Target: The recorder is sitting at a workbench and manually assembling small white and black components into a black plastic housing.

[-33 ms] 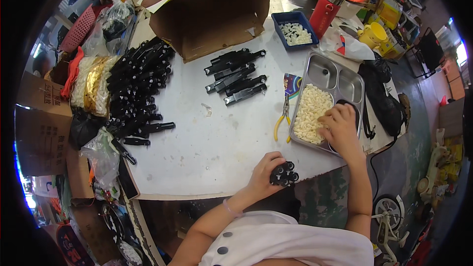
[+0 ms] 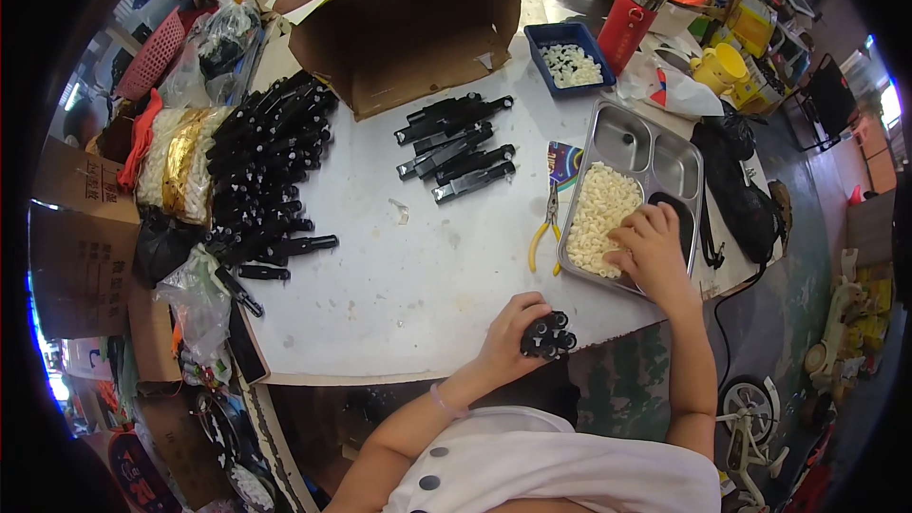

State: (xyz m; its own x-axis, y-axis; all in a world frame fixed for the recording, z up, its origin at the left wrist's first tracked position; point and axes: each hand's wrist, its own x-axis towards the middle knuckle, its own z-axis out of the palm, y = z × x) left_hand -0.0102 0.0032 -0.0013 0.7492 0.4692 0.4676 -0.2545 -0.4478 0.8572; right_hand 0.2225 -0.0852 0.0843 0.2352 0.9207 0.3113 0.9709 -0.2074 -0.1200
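At the table's near edge, my left hand (image 2: 513, 328) is closed around a bundle of black tubular parts (image 2: 548, 335), their open round ends facing up. My right hand (image 2: 654, 252) reaches over a metal compartment tray (image 2: 696, 171), its fingers apart and bent down at a heap of small cream-coloured plastic pieces (image 2: 604, 214). Whether a piece sits between the fingertips is too small to see. A black oval thing (image 2: 676, 214) lies in the tray beside that hand. Just left of the tray are yellow-handled pliers (image 2: 544, 239).
Several black tubular parts (image 2: 456, 142) lie mid-table, with a large pile (image 2: 271, 152) at the left. An open cardboard box (image 2: 408, 57) stands at the back. Behind the tray are a blue bin (image 2: 540, 38) of white pieces and a red flask (image 2: 624, 33).
My right hand has shifted slightly left over the cream pieces, uncovering more of the black oval thing. My left hand and its bundle have stayed put.
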